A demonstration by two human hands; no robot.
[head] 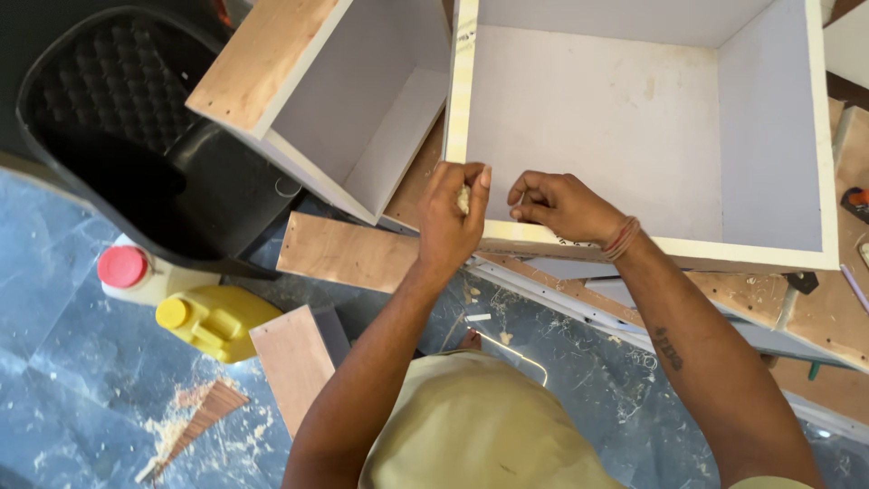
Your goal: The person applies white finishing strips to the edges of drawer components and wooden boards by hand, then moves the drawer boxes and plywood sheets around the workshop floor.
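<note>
White box (634, 136) edge pinched by left hand (453, 213), right hand (557, 204) curled shut, pale scrap unclear

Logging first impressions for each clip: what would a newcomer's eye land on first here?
Most likely the two hands at centre, the left hand pinching a small pale wad and the right hand curled beside it, both on the near edge of a large open white box. Next, the bright yellow jug and red-capped white bottle at lower left on the sawdust-strewn blue floor, beside a black plastic chair.
</note>
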